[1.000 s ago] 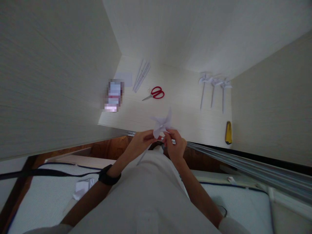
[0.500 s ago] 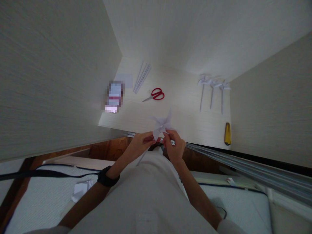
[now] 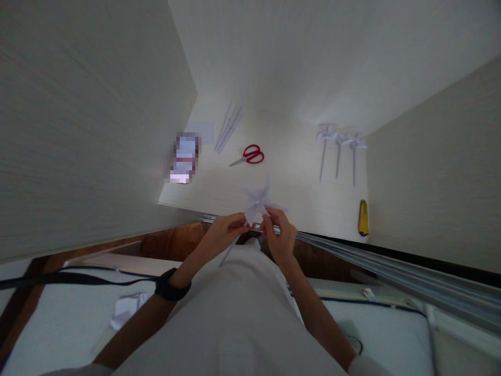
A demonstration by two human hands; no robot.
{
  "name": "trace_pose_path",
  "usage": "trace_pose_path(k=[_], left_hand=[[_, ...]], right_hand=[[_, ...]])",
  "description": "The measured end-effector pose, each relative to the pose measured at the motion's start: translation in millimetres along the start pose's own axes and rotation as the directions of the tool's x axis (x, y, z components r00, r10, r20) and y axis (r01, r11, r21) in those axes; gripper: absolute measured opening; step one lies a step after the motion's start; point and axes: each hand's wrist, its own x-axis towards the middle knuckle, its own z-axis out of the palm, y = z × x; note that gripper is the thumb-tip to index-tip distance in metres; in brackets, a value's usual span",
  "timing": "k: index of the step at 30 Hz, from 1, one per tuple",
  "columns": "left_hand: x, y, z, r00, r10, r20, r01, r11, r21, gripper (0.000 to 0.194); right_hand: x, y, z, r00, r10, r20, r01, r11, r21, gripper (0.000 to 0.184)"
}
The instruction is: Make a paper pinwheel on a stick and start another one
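A white paper pinwheel [image 3: 259, 199] on a thin white stick is held up in front of my chest, over the near edge of a pale desk [image 3: 297, 188]. My left hand [image 3: 224, 233] pinches it from the left, low on the blades where the stick begins. From the right, my right hand [image 3: 278, 232] closes its fingertips on the pinwheel's lower right blade. A dark band sits on my left wrist.
On the desk lie red-handled scissors [image 3: 250, 155], a bundle of thin white sticks [image 3: 228, 126], three finished paper pinwheels [image 3: 340, 149], a yellow utility knife [image 3: 363, 217] and a blurred-out item [image 3: 183, 156]. Walls enclose the desk left and right. Crumpled paper [image 3: 125, 308] lies on the bed.
Both hands stay pinched on the pinwheel, which has turned slightly. The view has shifted a little, so the desk items sit somewhat lower.
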Motion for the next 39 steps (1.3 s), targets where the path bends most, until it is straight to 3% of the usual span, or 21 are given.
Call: trace_pose_path(k=[13, 24, 30, 34, 39], left_hand=[[-4, 3, -5.8, 1.000, -0.011, -0.020, 0.014, 0.992, 0.123, 0.027], [-4, -9, -23.8, 0.972, 0.049, -0.232, 0.027, 0.950, 0.312, 0.028], [-10, -13, -31.5, 0.968, 0.075, -0.238, 0.017, 0.932, 0.363, 0.027], [-19, -16, -44.0, 0.968, 0.068, -0.241, 0.027, 0.928, 0.372, 0.025], [-30, -19, -65.1, 0.961, 0.039, -0.272, 0.059, 0.938, 0.341, 0.029]], right_hand=[[1, 0, 5, 0.998, 0.046, -0.035, -0.045, 0.999, 0.025, 0.031], [3, -25, -6, 0.991, 0.087, -0.104, -0.078, 0.993, 0.090, 0.034], [4, -37, 5, 0.986, 0.077, -0.145, -0.059, 0.991, 0.123, 0.035], [6, -44, 16, 0.964, 0.104, -0.244, -0.069, 0.986, 0.150, 0.035], [8, -45, 16, 0.895, 0.152, -0.421, -0.068, 0.976, 0.207, 0.037]])
